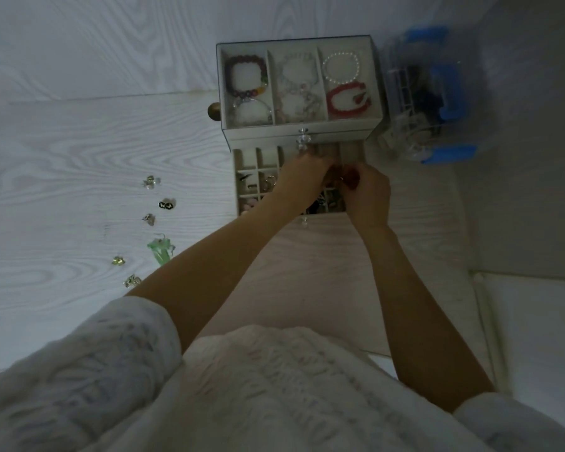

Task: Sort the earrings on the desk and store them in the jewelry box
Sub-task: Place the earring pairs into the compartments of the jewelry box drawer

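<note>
- Both hands are meeting over the pulled-out drawer (pixel 245 164) of the jewelry box (pixel 299 89), so the storing step looks to be in hand.
- The right hand (pixel 369 194) is pinching a small reddish earring (pixel 351 177) in curled fingers, above the drawer's right-hand cells.
- The left hand (pixel 302 177) is lying fingers-forward against that piece; whether it is gripping anything I cannot tell.
- Next, judging by this, the piece is needing a free cell, then a release without snagging the dividers.
- Six earring groups are waiting in a line on the tabletop (pixel 79 158), well left of the box: the farthest (pixel 150 182), a dark pair (pixel 167 204), a small one (pixel 149 219), a green dangling pair (pixel 161 251), and two gold ones (pixel 118 261) (pixel 132 281).
- The box's top tray is holding three compartments of bracelets.
</note>
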Motion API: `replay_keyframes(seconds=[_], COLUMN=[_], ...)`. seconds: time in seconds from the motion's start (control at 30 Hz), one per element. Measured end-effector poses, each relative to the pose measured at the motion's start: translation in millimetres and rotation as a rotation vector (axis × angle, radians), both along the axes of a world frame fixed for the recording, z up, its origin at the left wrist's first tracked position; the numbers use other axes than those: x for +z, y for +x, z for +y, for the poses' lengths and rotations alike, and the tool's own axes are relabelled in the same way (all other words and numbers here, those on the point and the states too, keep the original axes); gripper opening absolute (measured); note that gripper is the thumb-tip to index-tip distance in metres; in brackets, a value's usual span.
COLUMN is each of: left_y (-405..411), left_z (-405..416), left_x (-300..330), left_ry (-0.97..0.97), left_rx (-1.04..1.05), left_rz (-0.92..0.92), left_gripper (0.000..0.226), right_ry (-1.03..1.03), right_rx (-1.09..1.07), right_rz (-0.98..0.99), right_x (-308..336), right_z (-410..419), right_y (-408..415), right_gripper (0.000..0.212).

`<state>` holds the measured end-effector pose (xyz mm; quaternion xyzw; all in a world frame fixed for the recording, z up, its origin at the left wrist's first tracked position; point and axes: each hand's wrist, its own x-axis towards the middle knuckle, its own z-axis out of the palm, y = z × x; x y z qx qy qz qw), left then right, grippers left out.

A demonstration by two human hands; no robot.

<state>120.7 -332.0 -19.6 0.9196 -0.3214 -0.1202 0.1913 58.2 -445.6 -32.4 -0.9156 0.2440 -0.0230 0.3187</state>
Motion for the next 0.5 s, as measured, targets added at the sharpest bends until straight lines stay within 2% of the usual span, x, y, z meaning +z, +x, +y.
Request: replay_keyframes(seconds=[0.17,0.3,0.5], left_y=[-1,-14,-45], left_z=[14,43,128], left_x=[-1,9,14], left_ry=[-0.122,-0.255,-0.262], left_rx=[-0.005,0.112,0.345], left_rz=[-0.006,0.018,0.031], left_gripper=[0.025,0.021,0.016], right_ry=[-0.022,-0.051,-0.035], right_rx=[0.023,0.055,0.38], right_rz=[-0.047,-0.113,-0.143], right_x=[-5,0,31], right_z=[3,9,69], right_y=[-1,-7,-17], right_gripper=[0.011,0.005,0.003])
